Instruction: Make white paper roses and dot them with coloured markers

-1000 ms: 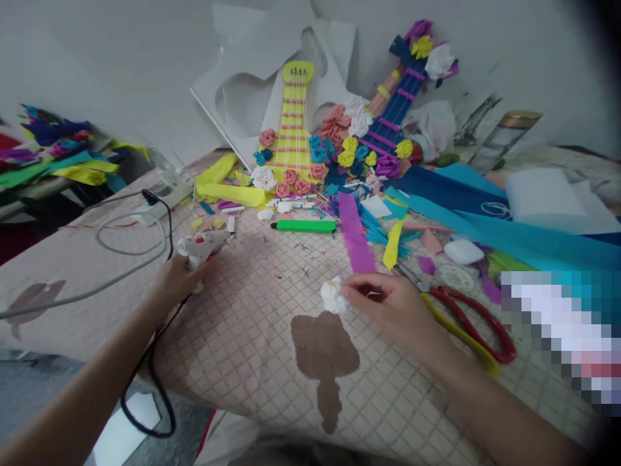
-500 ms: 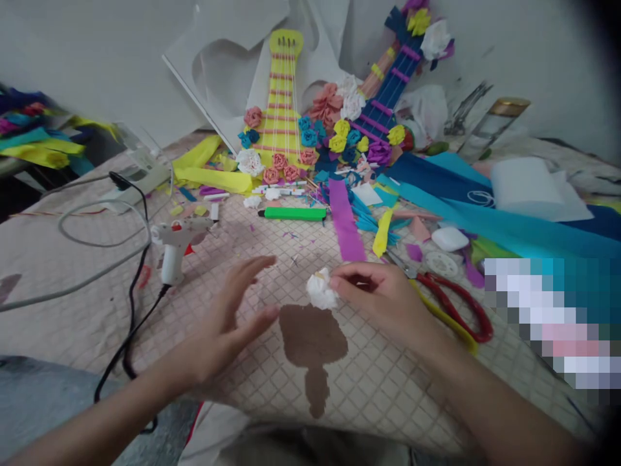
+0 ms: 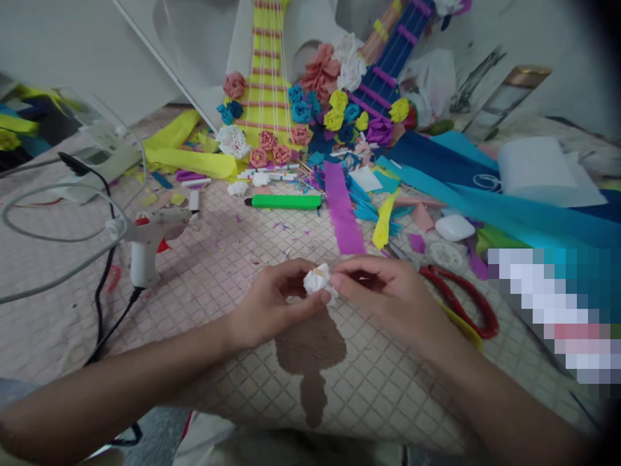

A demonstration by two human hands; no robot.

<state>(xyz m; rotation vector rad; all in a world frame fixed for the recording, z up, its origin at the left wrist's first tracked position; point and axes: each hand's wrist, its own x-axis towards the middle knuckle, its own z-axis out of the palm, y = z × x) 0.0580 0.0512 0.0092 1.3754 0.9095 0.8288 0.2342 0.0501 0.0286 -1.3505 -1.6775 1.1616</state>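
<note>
Hands: two, the left hand (image 3: 279,301) and the right hand (image 3: 383,294), both on one white paper flower (image 3: 317,278). Left thumb and fingertips are clamped on its left side; right thumb and forefinger pinch its right side. The white paper flower is held between the hands, at the far edge of one brown patch (image 3: 310,353) on the checked table cover (image 3: 233,388).

Counted about it: one glue gun (image 3: 145,246), lying to the left with a black cord; one green marker (image 3: 286,202), beyond the hands; two small crumpled white pieces (image 3: 237,188), near the marker; one purple strip (image 3: 345,210); one red handle loop (image 3: 460,301) and one yellow handle (image 3: 466,327), the latter partly hidden by the right forearm. At the back stand one yellow guitar (image 3: 266,97), bearing five pink flowers and one white one, and one blue guitar (image 3: 392,65), with four yellow flowers near its base. One gold-lidded jar (image 3: 514,97) leans at right.

Differences: half a second ago the left hand was open, fingers spread, apart from the flower; it has now closed on it. The right hand's pinch is unchanged. The yellow guitar's head, visible earlier, is now out of view.
</note>
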